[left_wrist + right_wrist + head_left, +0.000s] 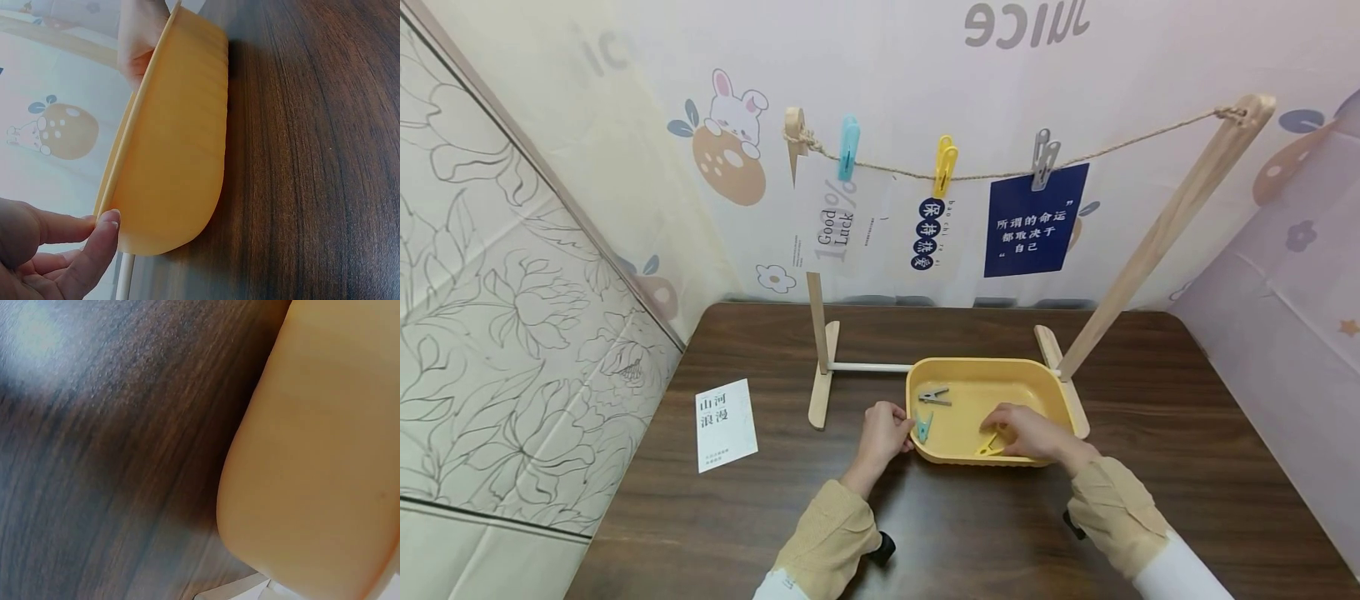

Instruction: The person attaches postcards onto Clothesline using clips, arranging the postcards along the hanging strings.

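Observation:
A yellow plastic basin [977, 364] stands on the table. My left hand [886, 433] pinches its rim at the near left corner; in the left wrist view the thumb and a finger [103, 228] meet over that rim. Inside the basin, my right hand [1026, 431] has its curled fingers around a yellow clothespin [989, 447], partly hidden by the hand. A grey clothespin [935, 397] and a teal clothespin [923, 428] lie at the basin's left side. Only the basin's outer wall [319, 450] shows in the right wrist view, not the hand.
Behind stands a wooden rack [1165, 233] with a twine line [985, 177]. A blue clothespin [848, 150], a yellow one and a grey one hold a Good Luck card [827, 242], a white card [951, 242] and a navy card [1033, 250]. Another white card [727, 425] lies left.

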{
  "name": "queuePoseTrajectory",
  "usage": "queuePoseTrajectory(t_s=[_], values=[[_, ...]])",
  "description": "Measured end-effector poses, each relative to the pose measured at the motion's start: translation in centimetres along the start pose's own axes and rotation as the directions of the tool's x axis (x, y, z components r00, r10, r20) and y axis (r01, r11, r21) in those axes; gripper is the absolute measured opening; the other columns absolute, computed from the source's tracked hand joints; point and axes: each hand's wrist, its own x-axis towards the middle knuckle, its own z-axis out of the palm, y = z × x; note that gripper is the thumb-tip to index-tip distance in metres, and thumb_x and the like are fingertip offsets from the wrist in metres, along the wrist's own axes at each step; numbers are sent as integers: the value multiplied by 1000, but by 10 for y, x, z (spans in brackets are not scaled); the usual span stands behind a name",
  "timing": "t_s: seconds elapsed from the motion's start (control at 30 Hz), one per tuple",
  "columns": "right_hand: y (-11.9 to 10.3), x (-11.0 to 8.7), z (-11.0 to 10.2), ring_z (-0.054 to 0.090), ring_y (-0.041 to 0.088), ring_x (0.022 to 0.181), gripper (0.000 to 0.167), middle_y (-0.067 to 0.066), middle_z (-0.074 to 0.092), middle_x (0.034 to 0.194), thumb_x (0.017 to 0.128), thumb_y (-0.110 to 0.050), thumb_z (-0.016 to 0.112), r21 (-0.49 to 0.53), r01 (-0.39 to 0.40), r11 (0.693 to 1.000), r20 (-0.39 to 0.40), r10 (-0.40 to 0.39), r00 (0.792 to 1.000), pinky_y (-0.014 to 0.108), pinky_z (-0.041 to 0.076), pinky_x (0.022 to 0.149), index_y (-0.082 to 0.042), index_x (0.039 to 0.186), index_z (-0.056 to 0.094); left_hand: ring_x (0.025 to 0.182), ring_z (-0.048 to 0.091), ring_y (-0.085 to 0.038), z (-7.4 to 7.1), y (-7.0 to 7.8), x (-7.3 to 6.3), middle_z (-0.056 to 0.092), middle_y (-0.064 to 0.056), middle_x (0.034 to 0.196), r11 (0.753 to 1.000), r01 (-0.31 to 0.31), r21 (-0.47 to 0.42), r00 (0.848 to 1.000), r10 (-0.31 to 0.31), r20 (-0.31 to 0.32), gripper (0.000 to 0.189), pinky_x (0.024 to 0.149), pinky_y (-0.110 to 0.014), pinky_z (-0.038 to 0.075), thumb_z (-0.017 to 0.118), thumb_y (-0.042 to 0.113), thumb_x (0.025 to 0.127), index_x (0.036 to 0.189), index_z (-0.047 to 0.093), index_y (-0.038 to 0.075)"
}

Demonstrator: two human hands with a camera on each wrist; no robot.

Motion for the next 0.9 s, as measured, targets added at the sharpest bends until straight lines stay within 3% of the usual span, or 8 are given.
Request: queuePoseTrajectory(t_s=[0.37, 0.67, 0.9], values=[[1, 5, 4, 50, 14, 76, 25, -2, 53, 84, 65, -1, 74, 19, -53, 998, 17, 53, 998, 30, 43, 67, -11, 84, 63, 41, 57, -19, 0, -1, 0, 58, -13, 56, 1000, 9, -15, 1000, -9, 2, 7, 36, -22, 44, 62, -4, 79, 77, 56, -9], [2, 7, 6, 47, 12, 73, 23, -2, 51, 82, 68, -6, 74, 72, -120, 990, 10, 119, 993, 27, 41, 65, -9, 88, 62, 41, 57, -18, 1, -2, 0, 58, -12, 56, 1000, 17, -24, 1000, -17, -1, 8, 37, -23, 45, 62, -2, 79, 76, 57, -7], [4, 6, 9, 44, 11, 71, 27, -3, 51, 80, 69, -14, 75, 38, -122, 992, -35, 123, 992, 26, 40, 63, -7, 89, 60, 39, 55, -16, 0, -1, -2, 57, -10, 55, 1000, 21, -14, 1000, -21, -4, 8, 37, -22, 44, 61, -2, 80, 77, 57, -7]])
